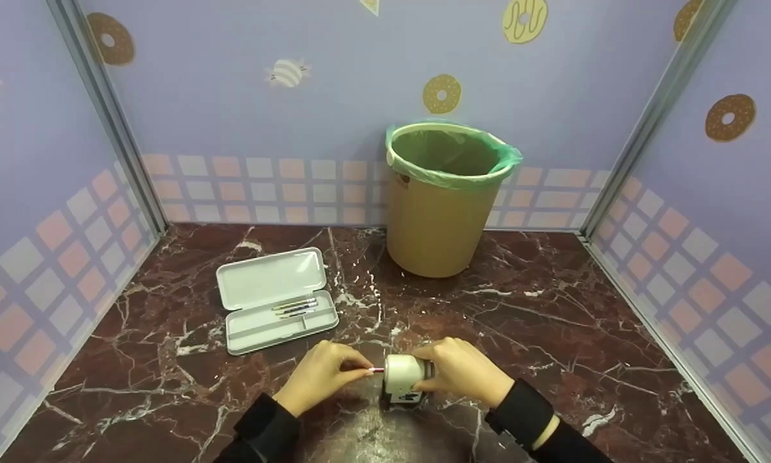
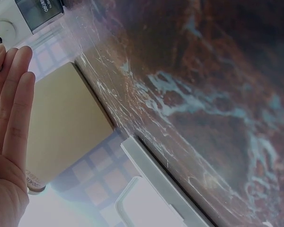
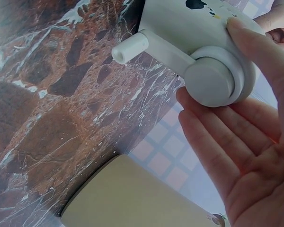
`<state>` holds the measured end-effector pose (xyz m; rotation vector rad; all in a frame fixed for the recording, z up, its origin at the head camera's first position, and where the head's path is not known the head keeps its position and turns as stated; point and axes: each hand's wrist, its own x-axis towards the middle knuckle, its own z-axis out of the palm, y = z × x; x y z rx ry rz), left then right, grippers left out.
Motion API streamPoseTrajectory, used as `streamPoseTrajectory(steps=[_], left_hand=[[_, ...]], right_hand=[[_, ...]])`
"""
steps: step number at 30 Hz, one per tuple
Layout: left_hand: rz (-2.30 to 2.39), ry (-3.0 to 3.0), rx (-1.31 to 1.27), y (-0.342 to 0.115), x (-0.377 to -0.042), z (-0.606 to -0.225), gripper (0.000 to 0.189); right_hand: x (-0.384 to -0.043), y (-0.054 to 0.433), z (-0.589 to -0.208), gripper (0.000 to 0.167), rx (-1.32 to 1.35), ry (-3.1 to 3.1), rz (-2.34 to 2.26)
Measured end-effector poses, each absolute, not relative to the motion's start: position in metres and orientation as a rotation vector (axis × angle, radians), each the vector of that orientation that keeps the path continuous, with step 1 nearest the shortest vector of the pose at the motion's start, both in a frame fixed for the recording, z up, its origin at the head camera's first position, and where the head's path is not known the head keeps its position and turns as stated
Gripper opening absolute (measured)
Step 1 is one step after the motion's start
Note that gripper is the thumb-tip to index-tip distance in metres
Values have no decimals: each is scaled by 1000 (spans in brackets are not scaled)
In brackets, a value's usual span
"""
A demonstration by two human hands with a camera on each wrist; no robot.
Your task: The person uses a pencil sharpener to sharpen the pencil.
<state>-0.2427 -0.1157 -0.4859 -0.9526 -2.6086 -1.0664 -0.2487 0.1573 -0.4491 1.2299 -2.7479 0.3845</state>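
Near the front of the table stands a white crank pencil sharpener [image 1: 403, 373] with a dark printed pattern on its body. My left hand [image 1: 324, 373] pinches a dark reddish pencil [image 1: 377, 370] between thumb and fingertips; its far end sits in the hole at the sharpener's left face. Only a short length of the pencil shows. From the other side, my right hand [image 1: 465, 372] grips the sharpener's body around its crank end, thumb on one side and fingers on the other. In the right wrist view the crank handle [image 3: 131, 48] sticks out, untouched by the fingers.
A white pencil case [image 1: 271, 281] lies open left of centre, with several pencils [image 1: 295, 307] in its base. Behind, against the back wall, stands a tan bin [image 1: 440, 225] with a green liner. Patterned panels [image 1: 250, 83] enclose the dark marbled table [image 1: 552, 360] on three sides.
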Motion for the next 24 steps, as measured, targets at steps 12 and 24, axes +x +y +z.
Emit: streamPoseTrajectory(steps=[12,24], left_hand=[[-1119,-2599,-953,-118,-242,-489,8],[-1105,-2589,-962,-117,-242,-488,9]], right_hand=[[-247,156,-449,33,1236,-2743,361],[-247,157,-449,35,1227,-2746,367]])
